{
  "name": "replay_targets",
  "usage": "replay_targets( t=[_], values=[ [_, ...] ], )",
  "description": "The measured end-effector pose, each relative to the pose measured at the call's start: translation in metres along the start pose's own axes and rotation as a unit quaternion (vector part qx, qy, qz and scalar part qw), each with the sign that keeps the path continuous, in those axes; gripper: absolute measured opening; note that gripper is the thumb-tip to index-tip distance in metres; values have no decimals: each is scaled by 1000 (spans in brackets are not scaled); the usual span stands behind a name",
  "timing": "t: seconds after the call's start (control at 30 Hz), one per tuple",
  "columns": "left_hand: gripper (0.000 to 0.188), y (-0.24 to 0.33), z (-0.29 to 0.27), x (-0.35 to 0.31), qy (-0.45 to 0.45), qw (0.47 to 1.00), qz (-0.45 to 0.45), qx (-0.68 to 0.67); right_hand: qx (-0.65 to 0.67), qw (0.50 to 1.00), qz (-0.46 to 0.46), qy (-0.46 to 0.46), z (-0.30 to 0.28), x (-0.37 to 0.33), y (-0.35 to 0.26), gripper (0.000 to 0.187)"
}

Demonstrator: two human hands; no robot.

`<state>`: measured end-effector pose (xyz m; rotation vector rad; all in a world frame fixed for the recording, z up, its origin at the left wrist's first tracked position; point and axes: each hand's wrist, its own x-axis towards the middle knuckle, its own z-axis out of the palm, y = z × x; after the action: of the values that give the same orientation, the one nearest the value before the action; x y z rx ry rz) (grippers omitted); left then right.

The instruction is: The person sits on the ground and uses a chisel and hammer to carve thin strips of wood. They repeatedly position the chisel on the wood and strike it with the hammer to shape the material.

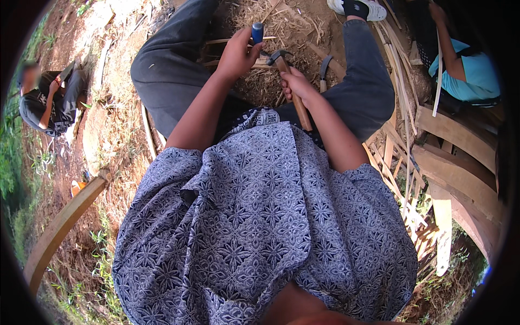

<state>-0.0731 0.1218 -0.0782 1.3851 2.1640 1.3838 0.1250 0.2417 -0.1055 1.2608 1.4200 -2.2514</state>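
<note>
My left hand point(236, 57) is closed around a chisel with a blue handle point(257, 33) and a pale cap on its upper end. Its blade is hidden. Gripped in my right hand point(297, 86) is a claw hammer point(283, 67); its dark metal head points away from me, close beside the left hand, and its wooden handle runs back toward my lap. Thin wooden strips point(264, 63) lie on the ground under the left hand and the hammer head. To the right of the hammer rests a tool with a dark curved metal head and a light wooden handle point(323, 85).
Wood shavings point(292, 27) cover the ground between my bent legs. Long wooden strips point(398, 76) and curved planks point(457, 130) are piled at the right, near a person in light blue point(460, 70). Another person point(49, 100) sits far left. A curved beam point(65, 233) stands at lower left.
</note>
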Motion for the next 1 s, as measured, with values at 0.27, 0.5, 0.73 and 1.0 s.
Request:
replay_targets(
  t=[0.27,0.5,0.73,1.0],
  values=[
    [26,3,2,-1,0,999,-1,-32,-1,1000,-4,-3,-1,2,2,18],
    [29,-1,2,-2,-14,999,26,17,-4,1000,12,0,2,1,2,24],
    [30,0,1,-2,-23,999,11,22,-6,1000,12,0,2,0,0,23],
    [31,1,3,-3,-13,1000,22,11,12,1000,7,4,1,-2,2,21]
  ],
)
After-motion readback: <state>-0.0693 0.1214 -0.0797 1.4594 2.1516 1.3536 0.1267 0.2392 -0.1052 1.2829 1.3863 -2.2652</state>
